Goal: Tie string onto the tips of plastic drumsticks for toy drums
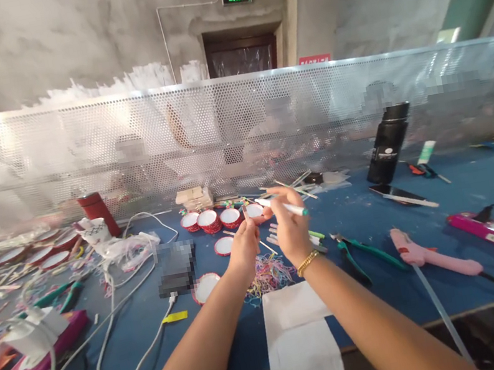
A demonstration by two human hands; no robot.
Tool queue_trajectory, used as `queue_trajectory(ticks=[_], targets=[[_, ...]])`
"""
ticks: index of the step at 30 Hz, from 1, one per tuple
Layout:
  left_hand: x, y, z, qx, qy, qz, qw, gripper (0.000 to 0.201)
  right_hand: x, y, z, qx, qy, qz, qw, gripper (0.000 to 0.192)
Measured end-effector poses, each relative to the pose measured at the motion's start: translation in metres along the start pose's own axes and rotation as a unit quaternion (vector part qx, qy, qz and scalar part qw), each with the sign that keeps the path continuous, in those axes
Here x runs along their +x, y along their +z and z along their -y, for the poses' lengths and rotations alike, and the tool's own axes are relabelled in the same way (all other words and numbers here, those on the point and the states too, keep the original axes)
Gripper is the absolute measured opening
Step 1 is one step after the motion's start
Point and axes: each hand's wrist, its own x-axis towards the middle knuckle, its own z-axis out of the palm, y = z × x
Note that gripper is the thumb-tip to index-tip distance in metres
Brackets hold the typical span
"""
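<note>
A: We note the right hand (289,228) pinching a white pen with a green cap (281,206), held level above the blue table (378,289). The left hand (244,245), just beside it, pinches a small pale stick (246,213) upright between its fingertips.

B: We judge this a marking step, pen not yet on the stick. Next we'd need the tip brought to the stick, which must be held steady. Small red-rimmed drums (208,219) sit beyond the left hand; coloured rubber bands (267,273) lie beneath both wrists.
</note>
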Motion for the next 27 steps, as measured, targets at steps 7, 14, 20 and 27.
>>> queue_trajectory(ticks=[7,14,20,27], targets=[[0.001,0.0,0.011,-0.013,-0.001,0.014,1.0,0.054,-0.016,-0.01,-0.032,-0.1,-0.055,0.012,0.993,0.01],[0.002,0.001,0.009,0.033,0.038,0.003,0.999,0.05,-0.017,-0.007,-0.032,-0.071,-0.034,0.004,0.997,0.013],[-0.003,0.003,0.011,-0.002,-0.005,0.038,0.999,0.047,-0.021,-0.008,-0.032,-0.11,-0.046,0.024,0.993,0.015],[-0.003,0.005,0.014,0.049,0.07,0.025,0.996,0.047,-0.022,-0.009,-0.029,-0.152,-0.083,0.037,0.984,0.018]])
